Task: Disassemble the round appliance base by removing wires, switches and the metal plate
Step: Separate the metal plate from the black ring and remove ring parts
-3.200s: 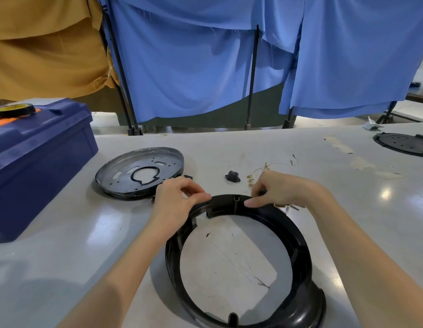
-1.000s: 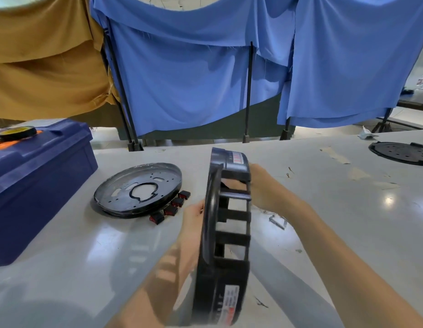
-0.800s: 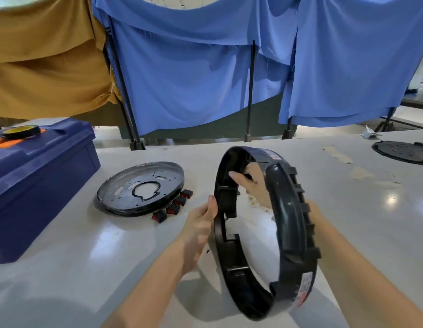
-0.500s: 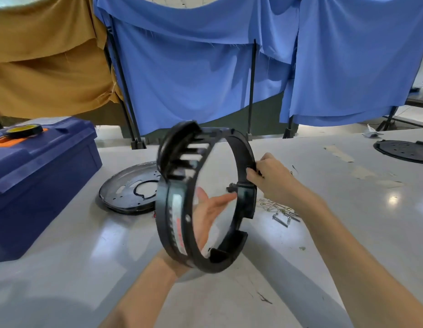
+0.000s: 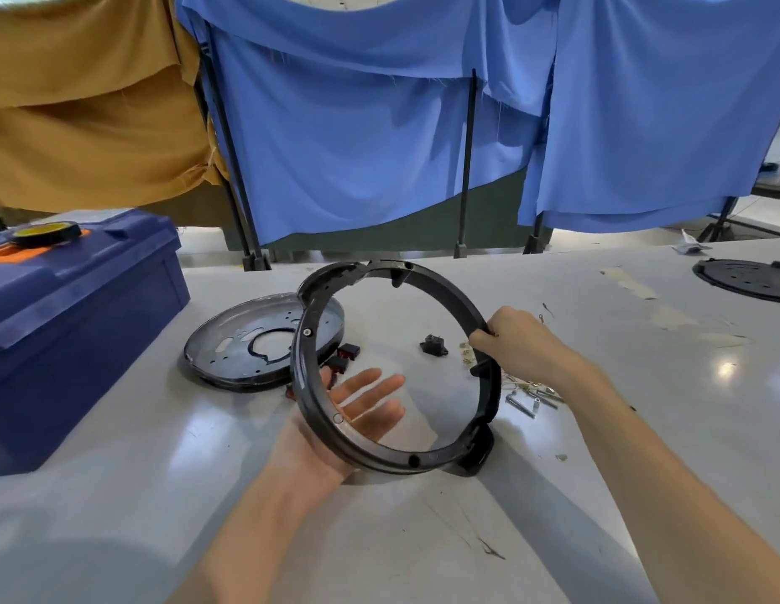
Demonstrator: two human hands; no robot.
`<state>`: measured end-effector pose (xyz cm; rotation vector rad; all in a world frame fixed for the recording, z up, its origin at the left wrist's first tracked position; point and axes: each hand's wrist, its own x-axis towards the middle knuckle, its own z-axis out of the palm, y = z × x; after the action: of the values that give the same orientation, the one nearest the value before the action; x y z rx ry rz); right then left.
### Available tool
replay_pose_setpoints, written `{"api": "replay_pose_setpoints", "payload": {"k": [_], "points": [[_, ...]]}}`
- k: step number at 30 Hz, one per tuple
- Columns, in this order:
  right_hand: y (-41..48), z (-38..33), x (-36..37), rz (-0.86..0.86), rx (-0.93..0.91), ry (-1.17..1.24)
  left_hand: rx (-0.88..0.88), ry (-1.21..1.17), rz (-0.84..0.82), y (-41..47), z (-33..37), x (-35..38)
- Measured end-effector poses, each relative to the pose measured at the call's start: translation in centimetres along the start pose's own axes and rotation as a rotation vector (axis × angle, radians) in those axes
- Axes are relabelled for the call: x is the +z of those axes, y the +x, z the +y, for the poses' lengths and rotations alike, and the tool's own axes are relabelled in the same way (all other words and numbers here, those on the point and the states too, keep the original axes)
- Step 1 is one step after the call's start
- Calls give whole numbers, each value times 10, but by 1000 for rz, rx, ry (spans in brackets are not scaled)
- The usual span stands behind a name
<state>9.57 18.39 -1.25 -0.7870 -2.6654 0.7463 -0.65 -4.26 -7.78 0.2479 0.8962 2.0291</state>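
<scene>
Head view: 1 black round plastic base ring (image 5: 440, 294) is held tilted above the grey table (image 5: 641, 342), its opening turned toward the camera. Its right rim is gripped by the right hand (image 5: 523, 350). Its lower left rim is cradled on the left hand (image 5: 362, 411), palm up, fingers straight. Set aside beyond it are 1 round metal plate (image 5: 248, 342), 2 visible red switches (image 5: 348, 351) and 1 small black socket (image 5: 433, 344).

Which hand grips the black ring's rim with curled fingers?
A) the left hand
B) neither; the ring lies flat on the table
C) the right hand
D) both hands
C: the right hand curls round the right rim of the black ring, which is held tilted up, while the left hand lies open, palm up, under its lower edge.
</scene>
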Motion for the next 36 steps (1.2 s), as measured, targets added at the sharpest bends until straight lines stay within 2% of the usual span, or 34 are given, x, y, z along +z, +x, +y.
{"api": "replay_pose_setpoints", "payload": {"k": [5,9,14,21,25,31,36], "points": [[3,7,-3,5,20,28,177,-105,-11,-9,16,11],[5,9,3,-42,48,84,268,15,18,-19,25,26],[3,9,0,-99,7,137,304,37,13,-27,45,46],[1,5,0,-117,-12,164,317,237,-28,-37,67,77],[1,5,7,-136,22,187,416,323,-37,-38,64,88],[2,6,11,-156,94,235,517,358,112,-38,54,105],[-1,3,-6,-56,30,316,626,581,-7,-53,64,115]]}}
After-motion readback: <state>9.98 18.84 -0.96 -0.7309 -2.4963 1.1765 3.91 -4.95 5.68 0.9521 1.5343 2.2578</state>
